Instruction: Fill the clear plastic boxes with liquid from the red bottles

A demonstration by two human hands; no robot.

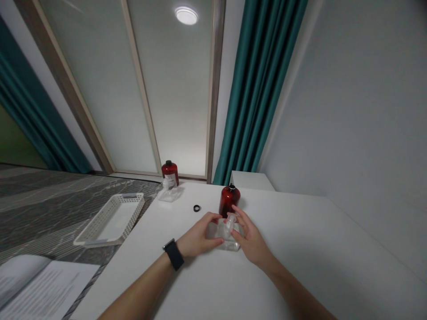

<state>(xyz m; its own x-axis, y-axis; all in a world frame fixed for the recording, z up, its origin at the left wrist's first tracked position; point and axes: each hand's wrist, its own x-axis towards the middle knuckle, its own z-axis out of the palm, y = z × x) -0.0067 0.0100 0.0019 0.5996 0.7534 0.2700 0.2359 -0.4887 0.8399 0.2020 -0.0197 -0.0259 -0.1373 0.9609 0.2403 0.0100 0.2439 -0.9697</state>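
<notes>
A squat clear glass spirit lamp (pixel 229 244) stands on the white table (pixel 267 289) between my hands. My left hand (pixel 203 235) curves round its left side, thumb in front and fingers behind. On top is a clear glass cap (pixel 231 221), held between the thumb and fingers of my right hand (pixel 251 240). Whether the cap is seated or raised a little, I cannot tell. Right behind the lamp rises a red-brown bottle (pixel 229 199), its mouth seemingly uncovered; my right fingertips overlap its lower part. A small black ring-shaped cap (pixel 196 208) lies left of the bottle.
At the table's far left corner stand another red-brown bottle (pixel 169 171) with a label and a second clear glass lamp (pixel 169 194). Beyond the left edge are a white perforated basket (pixel 85 238) and an open book (pixel 56 289). A white box-like surface (pixel 251 180) adjoins the far edge.
</notes>
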